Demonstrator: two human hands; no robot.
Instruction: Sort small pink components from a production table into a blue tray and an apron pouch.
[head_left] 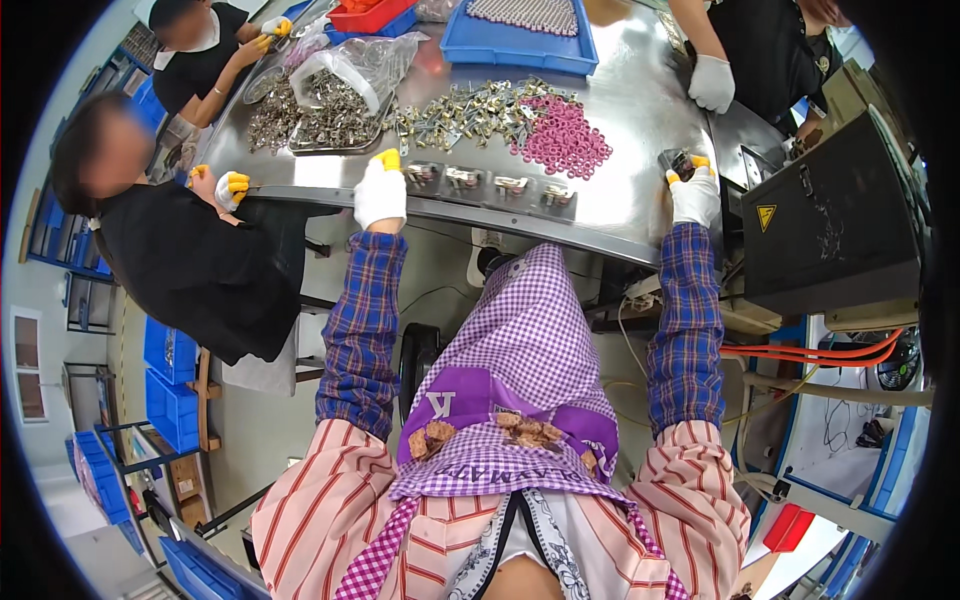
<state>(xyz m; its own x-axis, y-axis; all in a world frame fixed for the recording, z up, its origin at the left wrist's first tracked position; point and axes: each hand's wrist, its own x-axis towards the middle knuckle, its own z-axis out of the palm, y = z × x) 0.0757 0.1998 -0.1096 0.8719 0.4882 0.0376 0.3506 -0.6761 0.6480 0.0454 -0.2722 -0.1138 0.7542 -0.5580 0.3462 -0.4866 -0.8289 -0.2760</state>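
My left hand point(381, 193), in a white glove with yellow fingertips, is at the table's near edge, left of a row of several small metal assemblies point(511, 186). Its fingers are pressed together; anything between them is hidden. My right hand point(694, 193), gloved the same way, is closed around a small dark part point(677, 162) by the table's right corner. Beyond the row lie a heap of loose metal fittings point(462, 114) and a pile of pink rings point(566, 142).
Metal parts fill a tray point(335, 145) and plastic bag point(375, 70) at left. A blue bin point(515, 60) holds small pale pieces. Co-workers sit at left; another's gloved hand point(711, 84) rests at far right. A black machine box point(835, 215) stands right of the table.
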